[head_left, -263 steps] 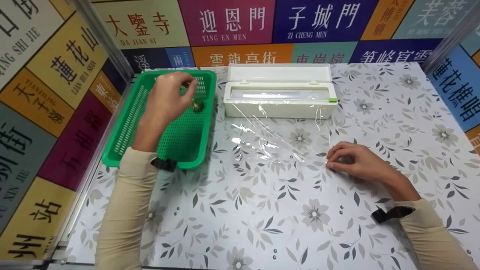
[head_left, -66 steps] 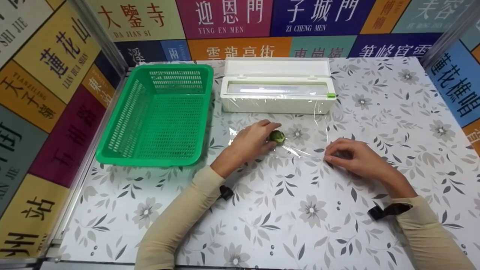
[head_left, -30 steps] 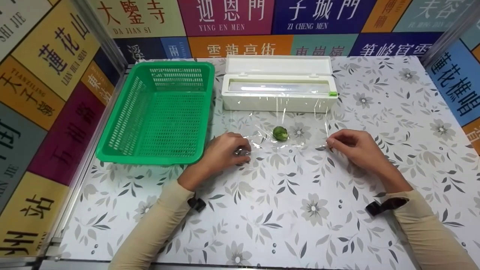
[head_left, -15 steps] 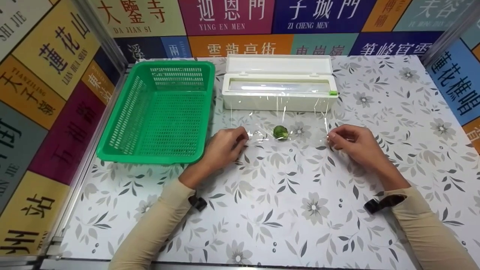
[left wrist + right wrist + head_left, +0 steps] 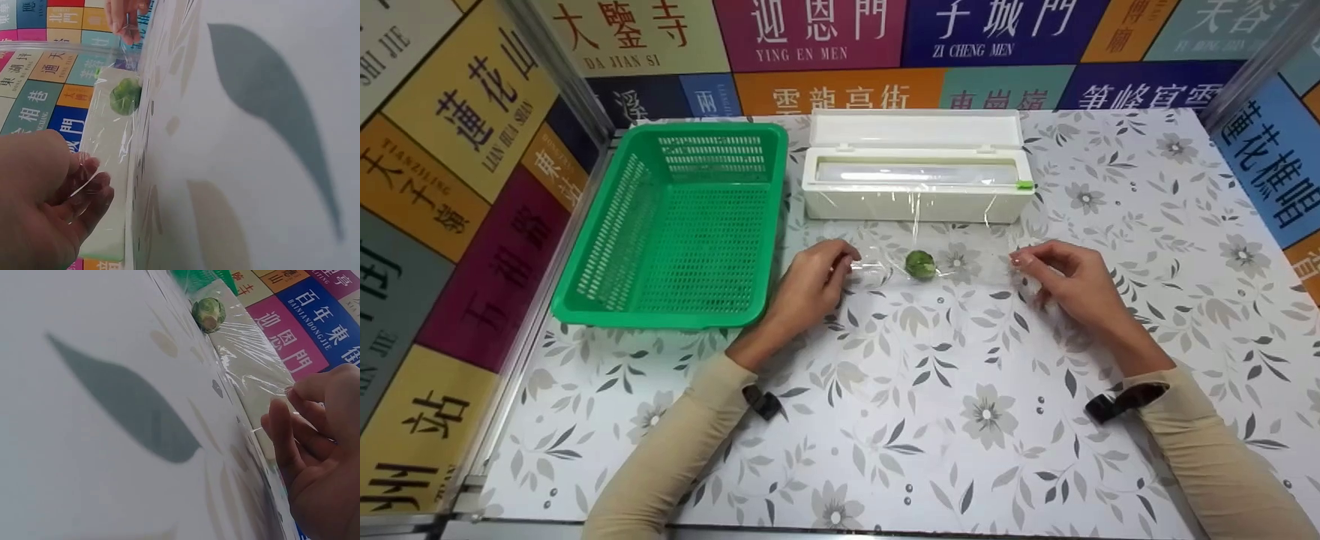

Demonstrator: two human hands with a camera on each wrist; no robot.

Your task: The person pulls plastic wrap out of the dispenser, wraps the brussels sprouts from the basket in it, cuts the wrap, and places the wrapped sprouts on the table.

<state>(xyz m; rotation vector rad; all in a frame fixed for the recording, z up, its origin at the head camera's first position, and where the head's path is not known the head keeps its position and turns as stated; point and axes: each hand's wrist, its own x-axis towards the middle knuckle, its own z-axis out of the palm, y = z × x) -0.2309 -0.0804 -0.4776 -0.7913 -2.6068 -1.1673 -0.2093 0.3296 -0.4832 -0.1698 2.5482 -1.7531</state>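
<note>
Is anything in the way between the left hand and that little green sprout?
Only the clear film: the left hand pinches it, and it stretches across toward the green sprout. Nothing else visible stands between them.

Looks like a small booth or work cell: closed in on three sides by panels [image 5: 829,37] printed with Chinese names, joined at the corners by metal posts [image 5: 562,67], fitted with a flower-patterned tabletop [image 5: 1035,480].
</note>
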